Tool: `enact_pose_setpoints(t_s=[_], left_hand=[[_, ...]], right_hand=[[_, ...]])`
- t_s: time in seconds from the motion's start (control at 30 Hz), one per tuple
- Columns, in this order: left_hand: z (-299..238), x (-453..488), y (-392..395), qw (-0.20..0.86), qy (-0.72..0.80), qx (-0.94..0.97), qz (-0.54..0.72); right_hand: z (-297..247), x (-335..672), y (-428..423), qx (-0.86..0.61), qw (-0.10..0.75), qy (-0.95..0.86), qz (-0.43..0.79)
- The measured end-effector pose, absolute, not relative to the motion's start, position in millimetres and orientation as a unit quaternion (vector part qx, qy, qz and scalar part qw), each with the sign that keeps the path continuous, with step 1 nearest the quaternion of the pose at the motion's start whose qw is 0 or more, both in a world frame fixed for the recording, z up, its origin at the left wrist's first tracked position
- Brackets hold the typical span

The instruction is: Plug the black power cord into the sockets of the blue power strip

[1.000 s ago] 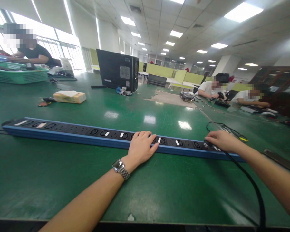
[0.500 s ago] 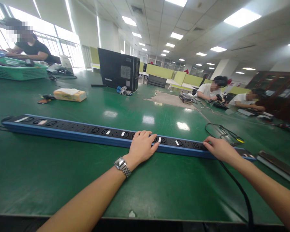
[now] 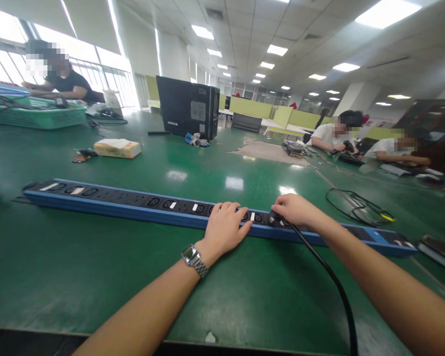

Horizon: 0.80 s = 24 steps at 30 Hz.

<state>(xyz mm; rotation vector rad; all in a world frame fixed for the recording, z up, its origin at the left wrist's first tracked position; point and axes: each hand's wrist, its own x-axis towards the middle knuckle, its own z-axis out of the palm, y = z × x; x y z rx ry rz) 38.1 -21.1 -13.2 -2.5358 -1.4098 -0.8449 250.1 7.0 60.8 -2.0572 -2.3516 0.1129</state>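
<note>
**Holds black plug (image 3: 274, 217) at blue power strip (image 3: 185, 207)**

Pinches the black plug in the right grip (image 3: 298, 210), closed around it, over the row of sockets (image 3: 154, 201) to the right of the strip's middle; cannot tell whether the plug is seated. Lets a black cord (image 3: 337, 284) curve from it toward the near edge. Rests the left grip (image 3: 224, 232), released and fingers spread, on the strip near the right. Wears a metal watch (image 3: 195, 259) at the left wrist. Has the blue power strip lying lengthwise across the green desk (image 3: 96, 257). Shows farther back a yellow pack (image 3: 117, 148), a black computer tower (image 3: 187, 106) and a green basket (image 3: 59, 118). Includes a person in a dark top (image 3: 70, 84) at far left and two people in white tops (image 3: 326, 136) at far right.
</note>
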Motion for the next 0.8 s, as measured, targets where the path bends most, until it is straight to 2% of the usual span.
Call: enact_pose_setpoints(t_s=[0.5, 0.8], left_hand=[[-12, 38, -23, 0.034, -0.463, -0.835, -0.296], [3, 44, -48, 0.002, -0.436, -0.840, -0.324]], right_hand=[[72, 221, -7, -0.715, -0.055, -0.697, -0.024], [65, 219, -8, -0.729, -0.023, -0.684, -0.017]])
